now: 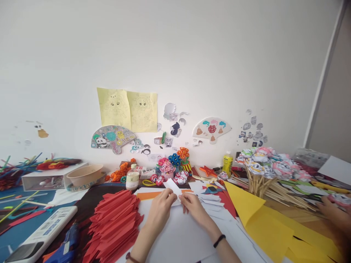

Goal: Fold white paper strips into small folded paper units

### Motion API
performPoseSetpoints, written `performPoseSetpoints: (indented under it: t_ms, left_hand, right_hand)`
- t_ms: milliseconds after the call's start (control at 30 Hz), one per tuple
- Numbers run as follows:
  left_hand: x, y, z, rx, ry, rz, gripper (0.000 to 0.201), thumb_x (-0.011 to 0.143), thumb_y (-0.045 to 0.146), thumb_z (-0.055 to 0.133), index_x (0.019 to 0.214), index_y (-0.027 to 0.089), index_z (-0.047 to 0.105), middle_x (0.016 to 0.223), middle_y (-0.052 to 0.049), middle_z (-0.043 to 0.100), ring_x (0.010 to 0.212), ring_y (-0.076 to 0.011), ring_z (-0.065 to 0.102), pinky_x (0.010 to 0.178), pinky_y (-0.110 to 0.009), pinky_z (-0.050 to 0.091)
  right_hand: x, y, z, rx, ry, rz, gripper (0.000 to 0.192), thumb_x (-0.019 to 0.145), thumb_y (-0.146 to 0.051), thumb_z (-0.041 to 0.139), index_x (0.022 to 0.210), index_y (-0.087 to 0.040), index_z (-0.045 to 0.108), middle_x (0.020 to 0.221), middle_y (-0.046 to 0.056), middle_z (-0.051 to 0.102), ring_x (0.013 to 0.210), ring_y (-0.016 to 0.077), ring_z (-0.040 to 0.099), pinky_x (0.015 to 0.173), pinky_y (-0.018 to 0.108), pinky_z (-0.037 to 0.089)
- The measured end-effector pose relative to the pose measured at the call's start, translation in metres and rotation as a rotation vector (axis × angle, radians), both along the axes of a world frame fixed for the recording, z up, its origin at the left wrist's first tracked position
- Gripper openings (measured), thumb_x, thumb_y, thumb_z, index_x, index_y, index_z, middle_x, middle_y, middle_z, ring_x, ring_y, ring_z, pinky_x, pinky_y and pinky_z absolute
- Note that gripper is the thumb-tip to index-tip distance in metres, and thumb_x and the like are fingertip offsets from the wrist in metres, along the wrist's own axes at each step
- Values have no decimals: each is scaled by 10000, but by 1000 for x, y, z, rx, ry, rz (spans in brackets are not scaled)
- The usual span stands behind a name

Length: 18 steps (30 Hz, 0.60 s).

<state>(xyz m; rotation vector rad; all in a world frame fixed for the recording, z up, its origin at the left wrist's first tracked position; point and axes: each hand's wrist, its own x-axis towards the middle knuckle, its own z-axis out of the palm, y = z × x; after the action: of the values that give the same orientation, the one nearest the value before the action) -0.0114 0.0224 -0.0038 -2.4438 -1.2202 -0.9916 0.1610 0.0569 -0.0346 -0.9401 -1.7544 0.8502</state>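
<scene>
Between my two hands is a small strip of white paper, its upper end sticking up above the fingertips. My left hand pinches its left side, fingers closed. On the other side, my right hand grips it near the lower right edge with thumb and fingers together. Beneath both hands lie large white sheets. Left of my left forearm is a tall stack of folded red paper pieces. Several loose white strips lie just right of my right hand.
Yellow paper spreads to the right, near a bundle of paper flowers on sticks. Another person's hand is at the far right. A glue gun, a white power strip and a glue bottle stand or lie left.
</scene>
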Motion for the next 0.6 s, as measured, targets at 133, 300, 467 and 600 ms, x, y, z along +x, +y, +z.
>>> performPoseSetpoints:
  t_ms: [133,300,467,600]
  left_hand:
    - [0,-3,2,-27,86,26,250,909,96,349,879,204,572,851,-21,573,706,-146,541,614,-226,381]
    - [2,-6,0,-49,95,40,300,895,62,318,885,216,575,860,-17,573,685,-137,538,581,-213,361]
    - [2,-6,-1,-71,47,-23,302,901,60,314,915,223,568,885,-18,572,706,-132,552,615,-207,385]
    - [2,-3,-2,-85,-24,-55,260,916,101,323,887,212,555,873,-23,574,710,-142,562,620,-220,395]
  right_hand:
    - [-2,2,-3,-72,47,4,466,866,-565,443,666,-155,541,547,-12,533,417,100,490,413,209,347]
    - [-1,-1,4,-148,124,90,438,827,-558,519,737,-136,600,672,18,585,458,97,522,411,204,358]
    - [1,-7,12,-258,208,164,406,786,-533,596,767,-128,626,630,0,565,473,97,519,439,206,380]
    - [3,-5,13,-309,238,149,413,733,-528,650,680,-120,612,571,-3,558,468,101,518,464,218,392]
